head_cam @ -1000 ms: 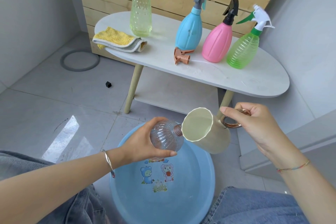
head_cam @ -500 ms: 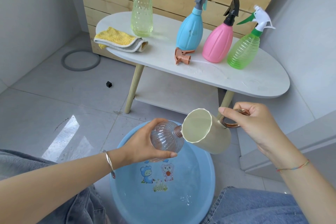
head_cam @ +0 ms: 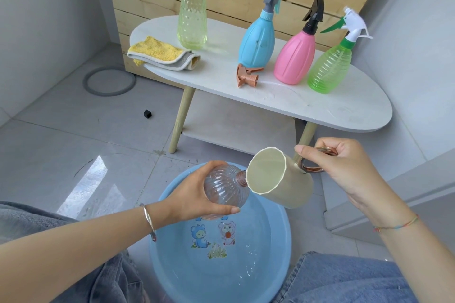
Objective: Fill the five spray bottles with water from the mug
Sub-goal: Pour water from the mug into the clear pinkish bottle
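Still clasps bottle (head_cam: 221, 187) in left grip (head_cam: 194, 197); still tilts mug (head_cam: 290, 189) by handle (head_cam: 313, 170) in right grip (head_cam: 344, 170), rim at neck; ripples now in basin (head_cam: 167, 273).

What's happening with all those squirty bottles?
Someone is filling them over a blue basin. The left hand holds a clear bottle, top off and tilted; the right hand tips a cream mug at its neck. Four capped bottles stand on the white table beside a loose orange spray head.
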`<state>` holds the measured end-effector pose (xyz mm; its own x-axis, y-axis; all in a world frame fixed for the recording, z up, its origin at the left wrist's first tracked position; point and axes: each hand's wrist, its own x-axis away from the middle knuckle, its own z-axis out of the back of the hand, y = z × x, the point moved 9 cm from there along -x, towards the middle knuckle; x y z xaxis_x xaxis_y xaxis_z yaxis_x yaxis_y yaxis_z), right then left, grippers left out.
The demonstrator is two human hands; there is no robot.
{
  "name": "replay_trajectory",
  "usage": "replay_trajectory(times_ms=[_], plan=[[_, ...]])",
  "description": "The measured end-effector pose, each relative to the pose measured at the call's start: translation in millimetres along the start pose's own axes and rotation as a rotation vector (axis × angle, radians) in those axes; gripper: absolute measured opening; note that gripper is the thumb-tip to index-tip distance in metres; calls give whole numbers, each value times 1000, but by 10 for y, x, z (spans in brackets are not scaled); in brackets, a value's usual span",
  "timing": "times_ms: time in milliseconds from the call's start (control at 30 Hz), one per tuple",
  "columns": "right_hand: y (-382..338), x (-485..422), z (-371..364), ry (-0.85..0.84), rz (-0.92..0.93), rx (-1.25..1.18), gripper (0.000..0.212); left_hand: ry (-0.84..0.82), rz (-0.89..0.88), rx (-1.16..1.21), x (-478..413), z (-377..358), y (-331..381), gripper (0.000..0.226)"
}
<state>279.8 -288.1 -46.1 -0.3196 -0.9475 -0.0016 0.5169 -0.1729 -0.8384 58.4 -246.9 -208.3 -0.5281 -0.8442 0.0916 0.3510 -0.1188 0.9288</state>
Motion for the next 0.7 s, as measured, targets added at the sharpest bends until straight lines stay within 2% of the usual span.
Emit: replay_trajectory(times_ms=[700], plan=[[-24, 1, -11, -9, 51, 42, 51, -2, -2, -22, 17, -6, -3, 91]])
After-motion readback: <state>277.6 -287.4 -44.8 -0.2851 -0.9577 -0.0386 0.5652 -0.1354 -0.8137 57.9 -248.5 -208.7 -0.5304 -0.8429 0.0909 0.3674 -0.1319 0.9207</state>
